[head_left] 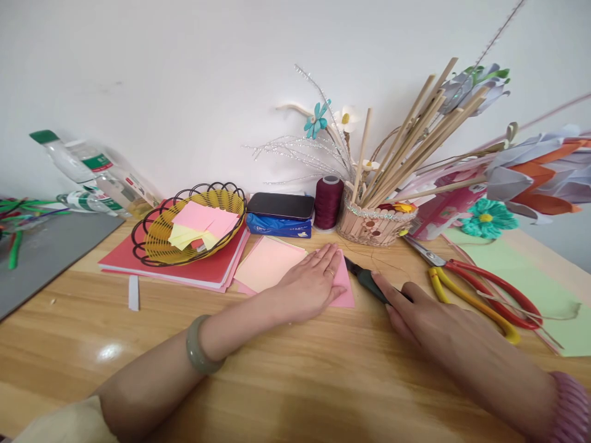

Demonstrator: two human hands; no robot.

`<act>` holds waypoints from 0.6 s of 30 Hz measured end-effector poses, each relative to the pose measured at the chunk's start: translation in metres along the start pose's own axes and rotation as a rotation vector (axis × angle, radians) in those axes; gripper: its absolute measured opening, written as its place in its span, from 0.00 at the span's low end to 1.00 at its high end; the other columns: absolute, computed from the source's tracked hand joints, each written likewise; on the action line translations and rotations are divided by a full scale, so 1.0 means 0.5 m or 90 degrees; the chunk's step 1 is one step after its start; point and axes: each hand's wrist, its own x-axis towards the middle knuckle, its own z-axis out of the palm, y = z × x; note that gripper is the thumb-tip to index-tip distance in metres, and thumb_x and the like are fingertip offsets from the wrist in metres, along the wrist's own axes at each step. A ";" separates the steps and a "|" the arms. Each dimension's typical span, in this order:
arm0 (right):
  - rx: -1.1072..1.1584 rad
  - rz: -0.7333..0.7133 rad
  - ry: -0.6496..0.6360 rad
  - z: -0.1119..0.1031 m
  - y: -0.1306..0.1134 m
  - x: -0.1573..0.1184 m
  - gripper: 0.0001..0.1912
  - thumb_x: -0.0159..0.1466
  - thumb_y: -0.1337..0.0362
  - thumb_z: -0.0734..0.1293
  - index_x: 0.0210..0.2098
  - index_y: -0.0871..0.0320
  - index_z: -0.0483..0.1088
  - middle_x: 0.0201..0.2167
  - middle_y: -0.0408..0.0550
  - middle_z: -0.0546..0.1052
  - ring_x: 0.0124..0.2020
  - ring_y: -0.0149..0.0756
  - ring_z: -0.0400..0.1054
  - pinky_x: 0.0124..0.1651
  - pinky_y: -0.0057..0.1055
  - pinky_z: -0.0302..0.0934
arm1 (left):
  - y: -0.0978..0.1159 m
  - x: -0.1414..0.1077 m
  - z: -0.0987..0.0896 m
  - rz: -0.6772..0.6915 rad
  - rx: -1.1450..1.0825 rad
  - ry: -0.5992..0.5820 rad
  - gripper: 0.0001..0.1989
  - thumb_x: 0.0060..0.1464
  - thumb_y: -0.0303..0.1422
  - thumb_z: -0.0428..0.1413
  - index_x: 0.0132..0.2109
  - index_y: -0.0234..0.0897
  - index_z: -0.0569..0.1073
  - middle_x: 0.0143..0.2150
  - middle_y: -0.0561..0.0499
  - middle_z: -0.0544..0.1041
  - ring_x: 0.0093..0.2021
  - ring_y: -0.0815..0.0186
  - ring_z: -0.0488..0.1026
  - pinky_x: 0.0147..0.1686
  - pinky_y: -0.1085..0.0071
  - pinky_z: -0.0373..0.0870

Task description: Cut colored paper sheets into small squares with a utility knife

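My left hand [314, 280] lies flat with its fingers stretched out, pressing on a sheet of pink paper [347, 289]. A ring is on one finger and a green bangle [198, 351] circles the wrist. My right hand [420, 314] is closed around the dark green handle of a utility knife [372, 284]. The knife's dark tip points left, close to the right edge of the pink paper; whether it touches the paper I cannot tell. Paler paper sheets [265, 264] lie left of my left hand, partly under it.
A yellow basket [154, 240] of paper squares stands on red paper [120, 258]. Behind my hands are a phone [279, 205], a maroon thread spool [329, 206] and a pot [376, 226] of sticks and flowers. Scissors [489, 286] lie at right, bottles [113, 178] at far left.
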 end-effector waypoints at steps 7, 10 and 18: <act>0.040 0.013 -0.016 -0.002 0.004 0.021 0.26 0.66 0.69 0.50 0.63 0.63 0.52 0.34 0.52 0.71 0.23 0.40 0.70 0.21 0.34 0.57 | -0.002 0.001 0.004 0.001 0.007 0.003 0.32 0.66 0.42 0.36 0.65 0.17 0.44 0.68 0.32 0.41 0.68 0.56 0.38 0.64 0.64 0.42; 0.066 0.024 -0.010 -0.009 0.011 0.029 0.24 0.67 0.68 0.49 0.62 0.63 0.55 0.33 0.52 0.71 0.21 0.37 0.69 0.21 0.33 0.56 | -0.002 0.001 0.006 0.009 0.011 0.010 0.32 0.66 0.42 0.36 0.65 0.17 0.44 0.68 0.31 0.41 0.68 0.56 0.38 0.64 0.63 0.42; 0.126 0.034 0.014 -0.002 0.027 0.026 0.24 0.69 0.65 0.45 0.62 0.60 0.53 0.35 0.52 0.72 0.31 0.39 0.72 0.30 0.34 0.60 | -0.007 0.007 -0.011 -0.003 -0.149 0.059 0.27 0.62 0.34 0.46 0.64 0.22 0.54 0.66 0.35 0.52 0.67 0.59 0.47 0.63 0.64 0.49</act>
